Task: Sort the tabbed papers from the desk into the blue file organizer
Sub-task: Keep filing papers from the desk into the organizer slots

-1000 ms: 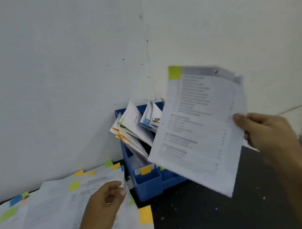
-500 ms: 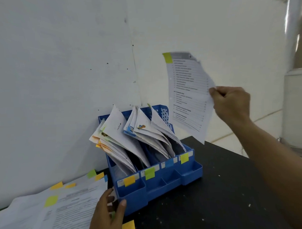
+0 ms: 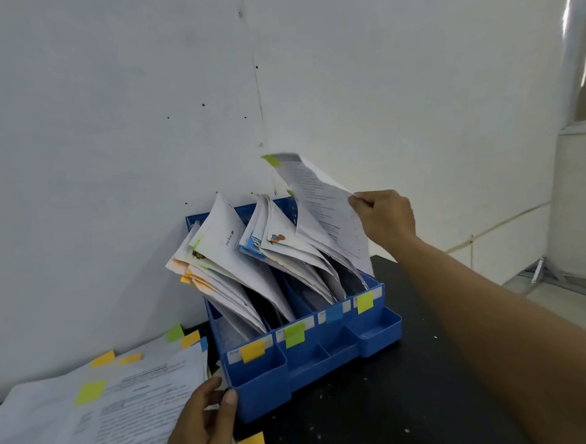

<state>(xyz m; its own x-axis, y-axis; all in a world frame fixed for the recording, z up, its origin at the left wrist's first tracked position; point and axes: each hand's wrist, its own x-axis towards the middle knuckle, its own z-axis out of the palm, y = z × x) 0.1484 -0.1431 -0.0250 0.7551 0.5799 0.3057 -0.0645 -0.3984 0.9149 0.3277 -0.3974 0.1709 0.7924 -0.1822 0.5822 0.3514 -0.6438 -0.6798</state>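
Right hand: the right hand (image 3: 386, 218) pinches the right edge of a printed sheet (image 3: 321, 204), thumb and fingers curled on it, holding it above the organizer's rightmost slot.
Held sheet: it carries a yellow-green tab (image 3: 271, 160) at its top left corner; its lower edge dips in among the papers already standing in that end slot, so I judge the drop is in progress, not finished.
Left hand: the left hand (image 3: 205, 424) rests on the paper pile (image 3: 118, 404) at the desk's near left, thumb beside the organizer's front left corner; fingers look loosely bent, gripping nothing that I can see.
Organizer: the blue file organizer (image 3: 309, 357) stands against the wall at the back of the black desk (image 3: 407, 400), with four slots labelled along the front.
Slot labels: from left to right, yellow note (image 3: 253, 351), green note (image 3: 294, 334), blue note (image 3: 334, 312), yellow-green note (image 3: 365, 302).
Match: the sheet's tab looks like the rightmost label, so that slot seems correct.
Doing it well: steer the lower edge behind the leaning papers, keep the sheet upright so it does not buckle, let go only once it seats.
Risk: the leaning stacks fan out and may catch the corner.
Remaining: many tabbed sheets are left on the pile.
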